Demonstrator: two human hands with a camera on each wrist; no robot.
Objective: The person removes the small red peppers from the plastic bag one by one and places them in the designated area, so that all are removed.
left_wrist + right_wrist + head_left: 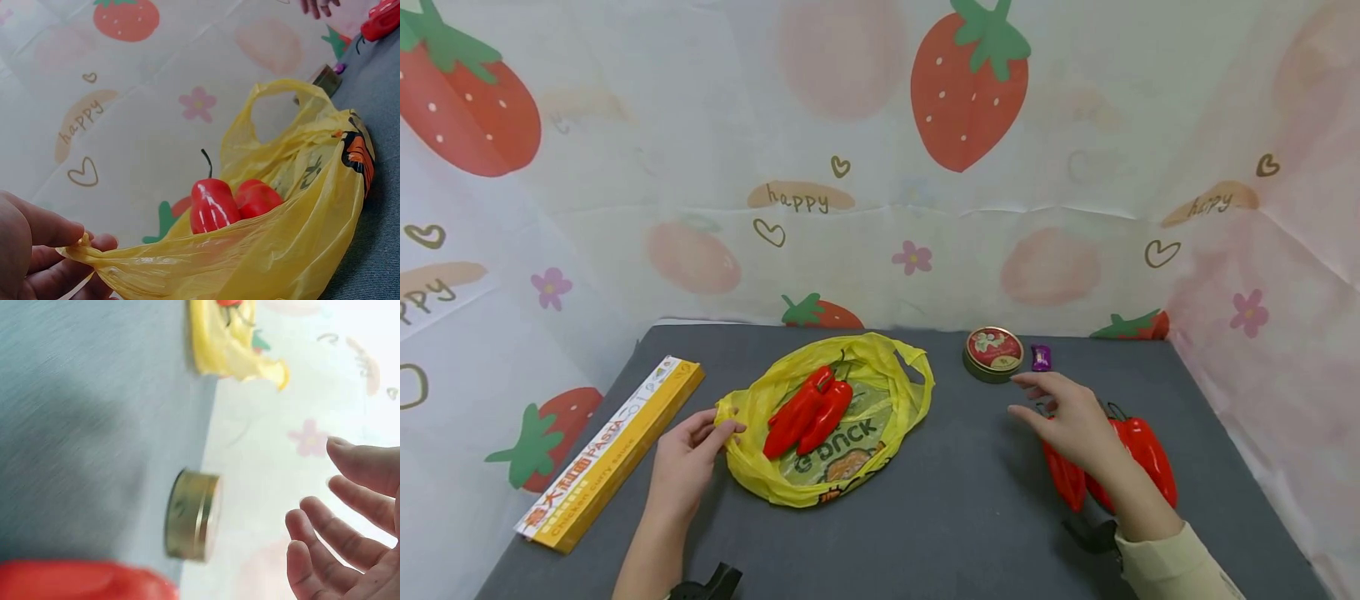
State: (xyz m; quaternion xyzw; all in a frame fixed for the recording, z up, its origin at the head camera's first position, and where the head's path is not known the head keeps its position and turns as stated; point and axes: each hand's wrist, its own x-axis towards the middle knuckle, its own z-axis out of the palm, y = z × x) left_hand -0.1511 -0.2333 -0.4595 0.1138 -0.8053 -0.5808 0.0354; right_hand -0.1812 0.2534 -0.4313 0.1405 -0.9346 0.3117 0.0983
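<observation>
Yellow and floppy, the bag holds two red peppers; the left hand pinches its edge, likely to keep it wide. Right of it, the right hand hangs near other peppers, fingers spread.

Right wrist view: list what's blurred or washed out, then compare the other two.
Right wrist view: tin and nearest red pepper blurred, backdrop washed out towards the upper right; head view: sharper, with lettering on the pasta box legible and a soft shadow on the table near the right hand; left wrist view: dimmer, white glare streaks on a glossy pepper in the yellow bag.
</observation>
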